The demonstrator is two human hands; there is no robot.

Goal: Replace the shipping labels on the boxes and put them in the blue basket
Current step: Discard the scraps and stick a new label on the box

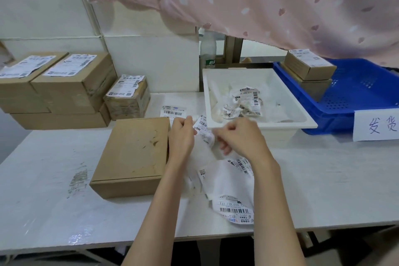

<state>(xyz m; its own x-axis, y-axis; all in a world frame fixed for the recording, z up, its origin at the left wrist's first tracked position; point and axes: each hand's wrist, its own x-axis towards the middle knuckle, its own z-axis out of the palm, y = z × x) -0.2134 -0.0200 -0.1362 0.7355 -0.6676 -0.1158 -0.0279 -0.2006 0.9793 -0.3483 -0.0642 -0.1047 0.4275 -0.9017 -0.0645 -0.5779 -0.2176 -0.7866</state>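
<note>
Fingers point(190, 122) of both hands pinch a label point(204, 130) (beside the box point(133, 155) edge).

Your open ground is the bare table point(323, 179) to the right, and its near-left corner. A flat box point(131, 155) lies just left of your hands. Stacked boxes point(64, 90) wall the far left; the white bin point(311, 124) and blue basket point(367, 112) block the far right. Loose labels point(231, 188) litter the middle.

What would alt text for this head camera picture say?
Two hands, left hand and right hand, pinch a shipping label above a white table, beside a bare cardboard box. Behind stand a white bin of label scraps and a blue basket holding boxes.
</note>
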